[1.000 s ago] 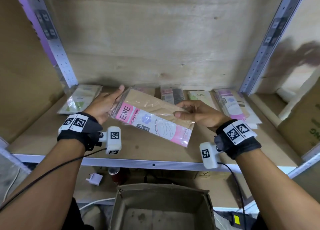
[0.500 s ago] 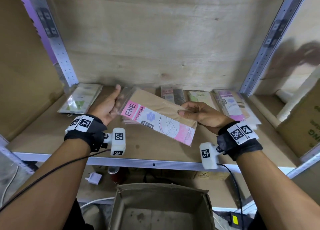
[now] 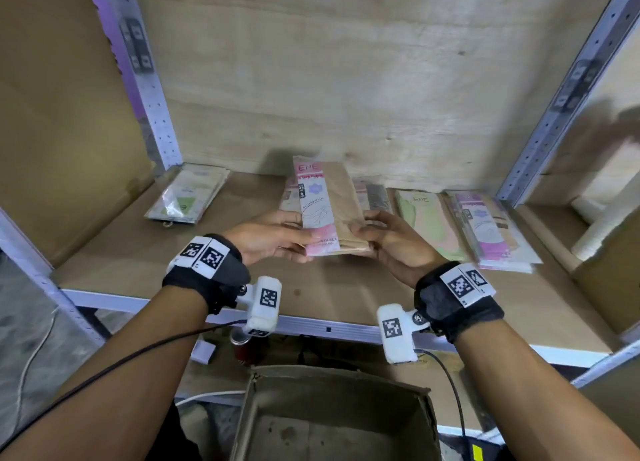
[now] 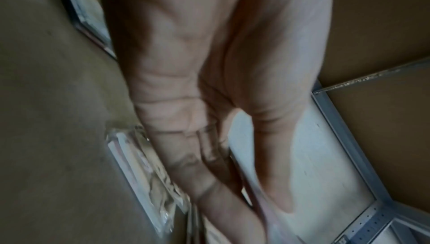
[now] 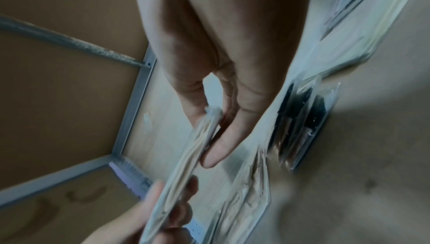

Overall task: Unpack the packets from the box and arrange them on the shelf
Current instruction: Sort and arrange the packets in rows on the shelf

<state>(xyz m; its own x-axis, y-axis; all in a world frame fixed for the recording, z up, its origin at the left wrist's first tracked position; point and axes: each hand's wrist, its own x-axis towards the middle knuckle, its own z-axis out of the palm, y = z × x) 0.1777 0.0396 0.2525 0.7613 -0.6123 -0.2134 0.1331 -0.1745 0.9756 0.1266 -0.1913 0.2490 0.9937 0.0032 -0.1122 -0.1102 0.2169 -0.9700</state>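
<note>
Both hands hold one pink-and-tan ENE stocking packet (image 3: pixel 329 204) by its near end, lengthwise toward the back wall, above a stack of like packets on the wooden shelf (image 3: pixel 114 252). My left hand (image 3: pixel 300 243) grips the near left corner, thumb on top. My right hand (image 3: pixel 360 234) pinches the near right corner. The right wrist view shows the packet (image 5: pixel 197 147) edge-on between thumb and fingers, with the left hand (image 5: pixel 163 211) at its other corner. The left wrist view is blurred; the left hand (image 4: pixel 232 174) reaches over the shelf. The cardboard box (image 3: pixel 252 408) stands open below, its visible floor bare.
Packet stacks lie along the shelf's back: a green one (image 3: pixel 188 197) at left, a grey one (image 3: pixel 377 197), a pale green one (image 3: pixel 429 221) and a pink one (image 3: pixel 491 228) at right. Metal uprights (image 3: pixel 149 89) flank the bay. Cables and a can lie under the shelf.
The packet has turned from crosswise to lengthwise and moved back over the middle stack. Both hands have shifted to its near end.
</note>
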